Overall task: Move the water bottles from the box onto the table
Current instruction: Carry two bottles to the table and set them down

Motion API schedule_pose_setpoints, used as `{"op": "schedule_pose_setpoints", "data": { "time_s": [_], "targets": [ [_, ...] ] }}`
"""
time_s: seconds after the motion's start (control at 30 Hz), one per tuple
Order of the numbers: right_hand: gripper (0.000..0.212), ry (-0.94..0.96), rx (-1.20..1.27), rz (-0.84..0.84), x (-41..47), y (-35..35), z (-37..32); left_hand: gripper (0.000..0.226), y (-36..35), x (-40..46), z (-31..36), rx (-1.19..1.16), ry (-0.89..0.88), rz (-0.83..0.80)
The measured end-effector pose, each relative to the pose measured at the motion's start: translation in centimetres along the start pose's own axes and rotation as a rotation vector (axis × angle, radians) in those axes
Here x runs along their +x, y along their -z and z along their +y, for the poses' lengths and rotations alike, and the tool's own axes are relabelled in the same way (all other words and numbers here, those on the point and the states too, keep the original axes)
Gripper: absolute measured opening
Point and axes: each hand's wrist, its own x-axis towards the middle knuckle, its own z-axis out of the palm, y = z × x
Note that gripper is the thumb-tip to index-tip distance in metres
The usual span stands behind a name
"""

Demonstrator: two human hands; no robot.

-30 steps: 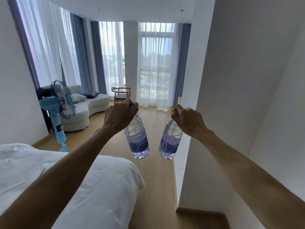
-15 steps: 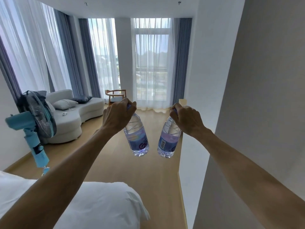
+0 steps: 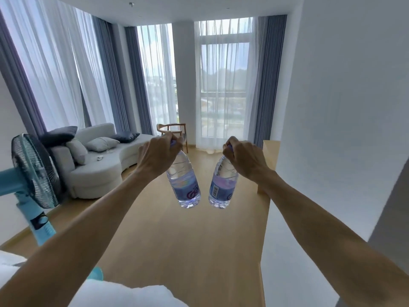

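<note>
White bedding (image 3: 124,295) lies nearest, soft & rumpled. Ahead, left hand (image 3: 157,158) & right hand (image 3: 245,160) each hold a closed grip round a cap/neck; left bottle (image 3: 184,187) & right bottle (image 3: 222,189) hang in mid-air, just apart. Clear ribbed plastic, full, prob. hefty, slick; the neck looks the safest hold. Beyond: wood floor (image 3: 188,240), sofa (image 3: 99,171). No box or surface in view.

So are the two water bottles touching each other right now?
Apart. The head view shows bare floor between the left bottle and the right bottle, all the way down.

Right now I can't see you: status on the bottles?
Left hand grips left bottle, right hand grips right bottle. Both hang by the caps. No table visible.
</note>
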Motion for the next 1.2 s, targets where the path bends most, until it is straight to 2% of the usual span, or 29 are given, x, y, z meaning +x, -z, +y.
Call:
{"op": "schedule_pose_setpoints", "data": {
  "time_s": [0.4,0.57,0.83,1.2],
  "targets": [
    [0.031,0.006,-0.060,-0.038,14.0,-12.4,9.7,0.040,-13.7,12.7,-6.8,0.026,0.082,-0.014],
    [0.032,0.013,-0.070,-0.065,21.5,-18.1,14.0,0.036,-21.0,20.1,-10.7,-0.014,0.046,-0.033],
    [0.031,-0.091,-0.060,-0.030,32.8,-25.4,21.9,0.035,-31.9,33.0,-15.8,-0.050,0.014,-0.080],
    [0.030,-0.182,-0.070,-0.044,43.6,-36.0,36.1,0.038,-49.6,46.2,-18.7,-0.074,-0.012,-0.124]
  ]
}}
